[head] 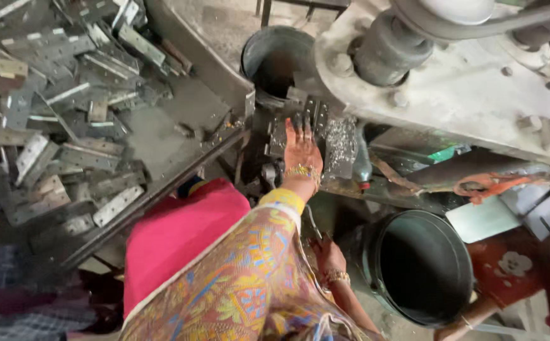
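— So, where is the metal piece (314,115) lying for us?

— We are seeing it flat on the press bed (341,148), at twelve o'clock from our left hand (301,151), its long axis running from six to twelve. Our fingertips (300,124) are resting spread on its lower end, pressing rather than pinching.

— And the other hand?

— Our right hand (328,256) is hanging low at six o'clock, well apart from the piece, loosely curled; whether it is holding anything, we cannot tell. The left is clearly the nearer.

— Around that?

— The dark bucket (423,265) is sitting at four o'clock, a second bucket (275,60) at eleven, and the heap of hinge plates (60,113) is lying at nine.
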